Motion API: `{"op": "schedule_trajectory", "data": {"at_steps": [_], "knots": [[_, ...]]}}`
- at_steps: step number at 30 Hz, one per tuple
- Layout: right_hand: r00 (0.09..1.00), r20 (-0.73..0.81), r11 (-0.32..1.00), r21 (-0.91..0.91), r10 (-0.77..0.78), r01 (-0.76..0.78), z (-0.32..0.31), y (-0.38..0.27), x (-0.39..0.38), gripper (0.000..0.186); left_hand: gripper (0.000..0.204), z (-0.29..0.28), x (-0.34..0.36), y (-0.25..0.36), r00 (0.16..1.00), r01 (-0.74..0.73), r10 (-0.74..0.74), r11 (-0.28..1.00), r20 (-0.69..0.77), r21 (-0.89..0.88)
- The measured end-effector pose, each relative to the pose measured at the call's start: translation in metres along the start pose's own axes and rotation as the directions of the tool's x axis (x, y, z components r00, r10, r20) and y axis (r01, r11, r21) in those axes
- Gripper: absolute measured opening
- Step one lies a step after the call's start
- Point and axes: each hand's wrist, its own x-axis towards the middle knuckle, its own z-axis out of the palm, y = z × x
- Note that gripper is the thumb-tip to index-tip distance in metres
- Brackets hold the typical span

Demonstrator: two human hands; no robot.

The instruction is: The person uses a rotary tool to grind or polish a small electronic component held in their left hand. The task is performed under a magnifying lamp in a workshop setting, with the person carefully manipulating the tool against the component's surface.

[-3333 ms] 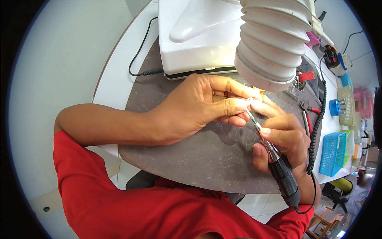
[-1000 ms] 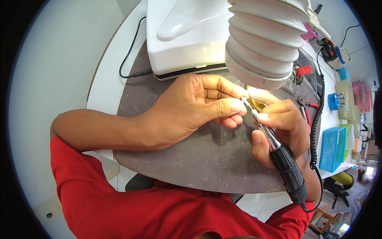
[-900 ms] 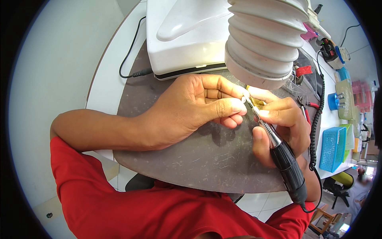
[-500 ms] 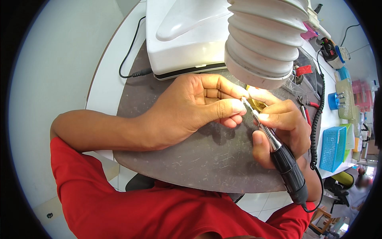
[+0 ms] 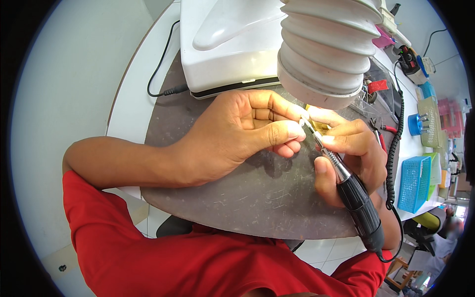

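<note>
My left hand (image 5: 247, 128) pinches a small pale piece (image 5: 301, 122) between thumb and fingertips, its other fingers curled. My right hand (image 5: 356, 153) grips a black-and-silver rotary handpiece (image 5: 356, 203), whose slim shank angles up to the piece at my left fingertips; whether its tip touches cannot be told. Something yellow (image 5: 320, 126) shows behind the shank, beside my right fingertips. Both hands are over the scratched grey mat (image 5: 232, 213), directly below a white bellows hose (image 5: 324, 54).
A white machine (image 5: 227, 69) with a cable stands behind my hands. At the right are a coiled cord, pliers (image 5: 388, 129), a clear box with tools, a blue holder (image 5: 414, 124) and baskets (image 5: 413, 183). A person (image 5: 440, 247) sits at far right, beside chairs.
Since the oldest frame the view has shifted and the handpiece sits slightly lower, with more yellow showing behind it. Over the last second the shank has only wobbled slightly at my left fingertips.
</note>
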Motion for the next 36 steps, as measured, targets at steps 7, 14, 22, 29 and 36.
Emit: {"op": "schedule_trajectory", "data": {"at_steps": [7, 14, 22, 29, 36], "knots": [[1.000, -0.011, 0.999, 0.030, 0.016, -0.016, 0.0006, -0.0010, 0.0001, 0.022, 0.022, 0.0000, 0.0007, 0.0003, 1.000, -0.004, 0.004, 1.000, 0.007, -0.008], [1.000, -0.009, 0.999, 0.031, -0.024, 0.024, -0.0003, 0.0014, 0.0007, 0.022, 0.024, 0.0012, -0.0001, 0.0013, 1.000, -0.006, 0.006, 1.000, -0.004, -0.013], [1.000, -0.001, 1.000, 0.020, -0.004, 0.004, -0.0013, 0.0009, -0.0008, 0.022, 0.025, 0.0000, 0.0014, -0.0014, 1.000, -0.009, 0.009, 1.000, 0.015, -0.009], [0.993, 0.115, 0.999, 0.052, -0.002, -0.004, -0.0063, 0.0016, -0.0070, 0.023, 0.027, 0.0011, -0.0003, 0.0014, 1.000, 0.005, -0.005, 1.000, 0.019, -0.012], [0.993, 0.111, 0.999, 0.044, -0.029, 0.024, -0.0059, 0.0039, -0.0055, 0.022, 0.026, 0.0007, 0.0009, 0.0018, 0.999, 0.027, -0.026, 0.999, 0.026, -0.036]]}}
